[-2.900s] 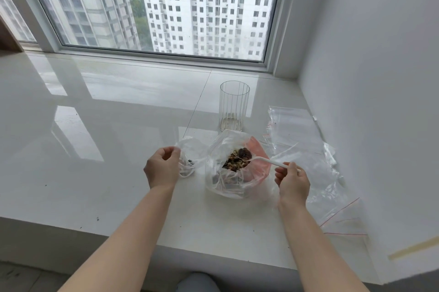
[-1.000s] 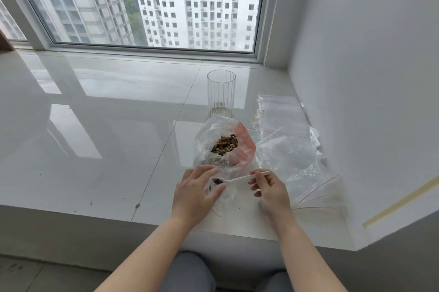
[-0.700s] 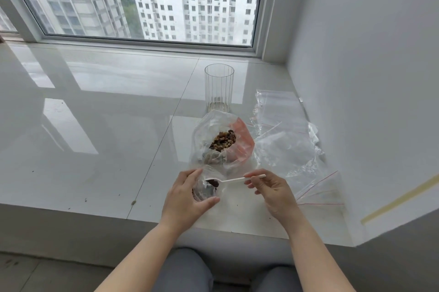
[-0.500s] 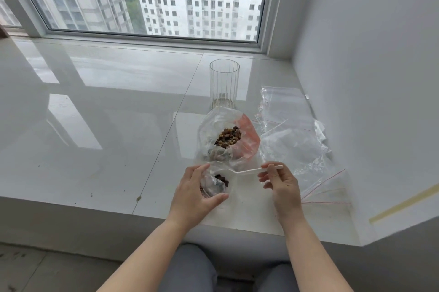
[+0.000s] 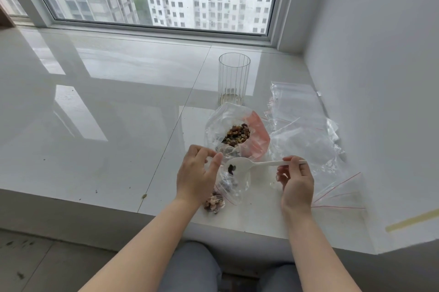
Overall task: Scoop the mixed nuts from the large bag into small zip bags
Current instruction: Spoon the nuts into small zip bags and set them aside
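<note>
Small clear plastic zip bag (image 5: 231, 187): hangs just above the front part of the glossy white stone desk (image 5: 107, 106), mouth up, bottom sagging toward the desk's front edge. A clump of brown and pale mixed nuts (image 5: 214, 203) fills its lowest corner; a few darker pieces sit higher inside.

Left hand (image 5: 196, 177): thumb and curled fingers pinch the rim of the small bag and hold the mouth apart.

White plastic spoon (image 5: 247, 166): lies roughly level, its bowl over the bag mouth with one or two dark pieces in it, its handle running right.

Right hand (image 5: 297, 184): thumb and forefinger pinch the far end of the spoon handle; the other fingers are loosely curled beneath.

Large clear plastic bag with a pink-red panel (image 5: 237, 135): stands just beyond the small bag, mouth rolled open, a heap of brown mixed nuts (image 5: 236, 135) showing inside.

Stack of empty clear zip bags with red seal lines (image 5: 306, 135): spread flat right of the large bag, reaching to the white wall (image 5: 380, 78) and close to the desk's front edge.

Tall ribbed clear glass tumbler (image 5: 234, 79): upright just behind the large bag.

Open room: a wide bare stretch of desk lies left of the bags, back to the window frame (image 5: 152, 30); on the right the wall closes in beside the bag stack.
</note>
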